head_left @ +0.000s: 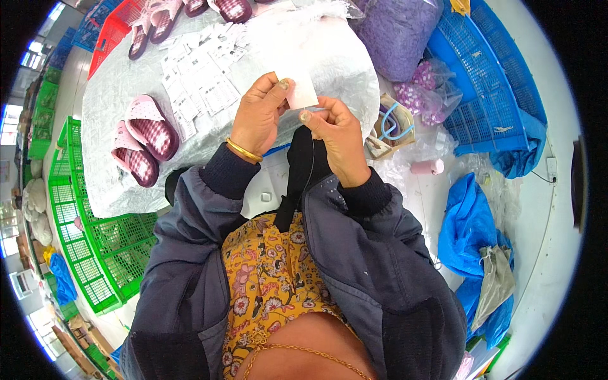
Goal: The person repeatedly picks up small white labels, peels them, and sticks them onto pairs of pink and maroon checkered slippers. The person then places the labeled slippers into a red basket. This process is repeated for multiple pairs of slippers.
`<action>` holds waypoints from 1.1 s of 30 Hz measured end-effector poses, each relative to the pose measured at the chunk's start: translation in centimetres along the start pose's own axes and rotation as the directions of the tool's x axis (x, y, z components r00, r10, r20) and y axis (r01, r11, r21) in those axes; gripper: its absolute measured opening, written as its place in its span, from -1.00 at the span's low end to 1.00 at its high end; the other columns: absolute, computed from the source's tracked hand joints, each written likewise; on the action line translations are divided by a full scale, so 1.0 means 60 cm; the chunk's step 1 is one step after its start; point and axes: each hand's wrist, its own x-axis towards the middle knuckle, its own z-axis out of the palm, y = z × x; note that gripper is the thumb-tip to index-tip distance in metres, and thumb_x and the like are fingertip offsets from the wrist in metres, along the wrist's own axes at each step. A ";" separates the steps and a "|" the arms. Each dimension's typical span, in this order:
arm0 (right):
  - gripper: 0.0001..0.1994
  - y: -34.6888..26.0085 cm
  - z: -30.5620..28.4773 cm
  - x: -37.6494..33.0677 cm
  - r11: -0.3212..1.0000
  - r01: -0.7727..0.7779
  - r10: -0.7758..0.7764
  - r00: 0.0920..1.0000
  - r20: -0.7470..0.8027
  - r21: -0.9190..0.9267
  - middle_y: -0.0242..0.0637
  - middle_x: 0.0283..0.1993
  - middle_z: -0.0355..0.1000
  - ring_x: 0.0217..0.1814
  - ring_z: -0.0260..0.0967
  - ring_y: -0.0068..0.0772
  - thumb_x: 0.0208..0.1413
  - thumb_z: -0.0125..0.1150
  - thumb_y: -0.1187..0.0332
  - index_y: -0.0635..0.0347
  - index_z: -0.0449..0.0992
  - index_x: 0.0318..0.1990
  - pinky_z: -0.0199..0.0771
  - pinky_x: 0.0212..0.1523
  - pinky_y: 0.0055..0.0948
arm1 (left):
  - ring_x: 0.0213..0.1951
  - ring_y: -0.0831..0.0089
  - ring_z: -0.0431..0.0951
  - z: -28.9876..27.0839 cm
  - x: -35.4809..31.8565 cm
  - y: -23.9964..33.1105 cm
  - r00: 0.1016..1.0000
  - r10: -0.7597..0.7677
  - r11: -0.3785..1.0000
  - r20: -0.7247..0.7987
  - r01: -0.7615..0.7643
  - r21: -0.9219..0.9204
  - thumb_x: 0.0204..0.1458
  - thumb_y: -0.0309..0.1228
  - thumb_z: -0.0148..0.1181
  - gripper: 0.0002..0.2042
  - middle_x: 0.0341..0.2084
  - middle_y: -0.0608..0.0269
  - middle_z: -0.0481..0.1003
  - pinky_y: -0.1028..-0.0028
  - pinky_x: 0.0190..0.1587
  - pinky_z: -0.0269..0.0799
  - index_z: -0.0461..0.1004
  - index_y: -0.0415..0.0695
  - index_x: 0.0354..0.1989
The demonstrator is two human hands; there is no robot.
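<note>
My left hand [256, 114] pinches a small pale card [302, 92] between thumb and fingers, above the near edge of the table. Close to the card's lower corner, my right hand [339, 136] has its thumb and index finger pressed together. What they grip is too small to make out. Left of my hands, a pair of pink slippers [144, 119] with dark checked insoles lies on the table. Many loose printed paper tags [209, 88] are spread between the slippers and the card.
The round table [104, 190] has a plastic cover. More slippers [163, 22] lie at its far side beside a red crate [104, 47]. Green crates [120, 253] stand left; blue crates [475, 76], a purple sack [399, 38], an open box [405, 142] and a blue bag [465, 228] are right.
</note>
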 end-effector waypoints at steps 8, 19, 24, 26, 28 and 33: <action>-0.76 0.000 -0.006 -0.004 1.000 0.021 -0.021 0.999 -0.025 -0.002 -0.48 -0.32 0.46 -0.38 0.28 -0.74 0.12 0.35 0.44 0.31 0.51 -0.09 0.29 -0.34 -0.70 | -0.18 0.54 0.51 0.011 -0.009 -0.008 0.999 -0.014 0.999 0.028 0.015 -0.045 0.26 -0.40 0.11 -0.90 -0.25 0.34 0.54 0.44 -0.02 0.41 0.49 -0.13 -0.15; -0.82 0.004 -0.019 -0.006 0.999 0.045 -0.046 0.998 -0.038 -0.023 -0.49 -0.38 0.43 -0.43 0.26 -0.74 0.09 0.36 0.47 0.27 0.51 -0.18 0.27 -0.39 -0.71 | -0.02 0.30 0.55 0.023 -0.030 -0.001 0.993 -0.065 0.992 0.102 0.076 -0.105 0.39 -0.14 -0.23 -0.58 -0.09 0.14 0.56 0.35 0.10 0.40 0.48 -0.23 -0.06; -0.89 -0.019 -0.027 -0.029 0.904 0.155 -0.116 0.986 0.122 -0.399 -0.49 -0.42 0.46 -0.43 0.34 -0.72 0.08 0.36 0.49 0.25 0.53 -0.29 0.34 -0.39 -0.67 | 0.08 0.14 0.52 -0.060 -0.025 0.026 0.860 -0.310 0.917 0.406 0.383 -0.111 0.35 -0.11 -0.14 -0.55 -0.05 -0.06 0.55 0.27 0.14 0.42 0.52 -0.30 -0.13; -0.91 -0.027 -0.027 -0.035 0.838 0.197 -0.128 0.978 0.168 -0.509 -0.46 -0.44 0.48 -0.42 0.37 -0.72 0.06 0.36 0.50 0.26 0.54 -0.34 0.36 -0.39 -0.66 | 0.04 0.22 0.54 -0.068 -0.025 0.036 0.855 -0.371 0.928 0.363 0.355 0.113 0.31 -0.22 0.00 -0.66 -0.11 -0.01 0.58 0.31 0.10 0.44 0.53 -0.29 -0.14; -0.91 -0.020 -0.029 -0.036 0.775 0.268 -0.171 0.961 0.218 -0.572 -0.44 -0.44 0.49 -0.44 0.37 -0.71 0.04 0.37 0.50 0.26 0.55 -0.34 0.36 -0.41 -0.65 | -0.12 0.51 0.54 -0.064 -0.020 0.046 0.814 -0.393 0.895 0.428 0.231 0.382 0.22 -0.39 0.16 -0.81 -0.23 0.22 0.59 0.49 -0.02 0.44 0.54 -0.25 -0.13; -0.91 -0.015 -0.015 -0.045 0.765 0.258 -0.129 0.959 0.253 -0.590 -0.43 -0.44 0.48 -0.44 0.36 -0.70 0.03 0.37 0.49 0.27 0.55 -0.35 0.37 -0.41 -0.62 | -0.28 0.70 0.46 -0.054 -0.029 0.056 0.794 -0.460 0.744 0.397 0.100 0.661 0.18 -0.40 0.20 -0.85 -0.33 0.41 0.54 0.61 -0.18 0.39 0.55 -0.23 -0.20</action>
